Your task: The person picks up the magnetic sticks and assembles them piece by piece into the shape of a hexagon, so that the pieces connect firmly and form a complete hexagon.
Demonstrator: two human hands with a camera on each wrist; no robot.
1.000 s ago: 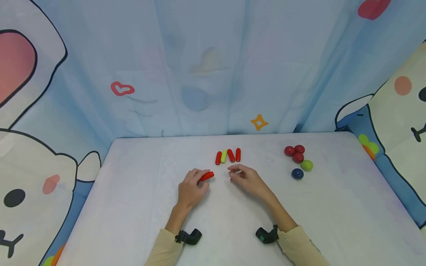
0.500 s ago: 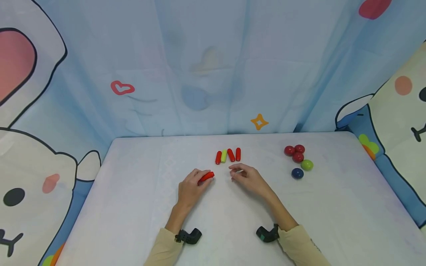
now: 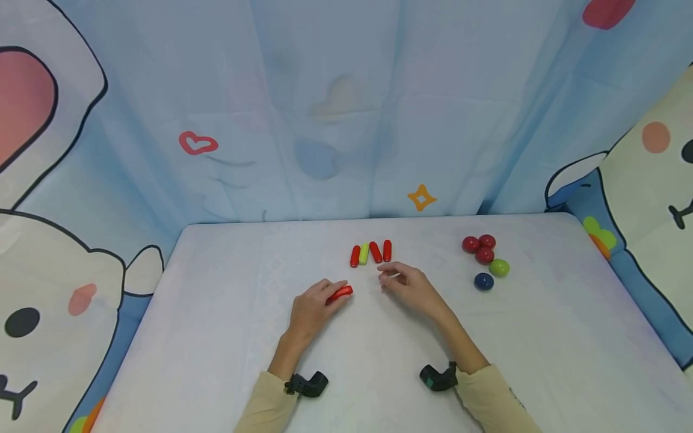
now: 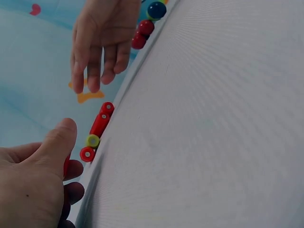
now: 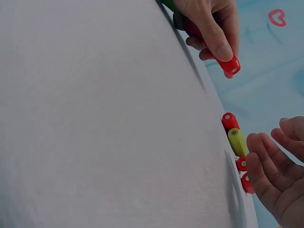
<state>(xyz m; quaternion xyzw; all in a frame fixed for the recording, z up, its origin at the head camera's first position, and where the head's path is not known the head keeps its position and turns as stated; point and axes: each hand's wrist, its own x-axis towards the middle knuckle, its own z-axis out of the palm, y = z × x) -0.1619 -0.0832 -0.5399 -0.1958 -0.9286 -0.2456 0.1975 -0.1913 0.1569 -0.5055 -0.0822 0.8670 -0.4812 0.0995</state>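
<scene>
My left hand (image 3: 310, 314) pinches a red cylindrical bead (image 3: 342, 292) between thumb and fingers. Its free end (image 5: 232, 67) points out past the thumb in the right wrist view. Dark red and green bits show beside that palm there, too hidden to name. My right hand (image 3: 409, 292) hovers to the right with its fingers relaxed and nothing between them. Just beyond both hands stands a short row: a red bead (image 3: 355, 256), a yellow-green bead (image 3: 364, 254), and two more red beads (image 3: 376, 252), nearest the right hand.
Farther right lie several round beads: red ones (image 3: 484, 255), a green one (image 3: 499, 268) and a dark blue one (image 3: 483, 282). All rest on the white-covered table (image 3: 216, 337). A blue patterned curtain (image 3: 325, 120) hangs behind the table's far edge.
My left hand has shifted slightly right with the red bead, which now sits a little lower. The right hand has drifted slightly right and away. The beads on the table stay put.
</scene>
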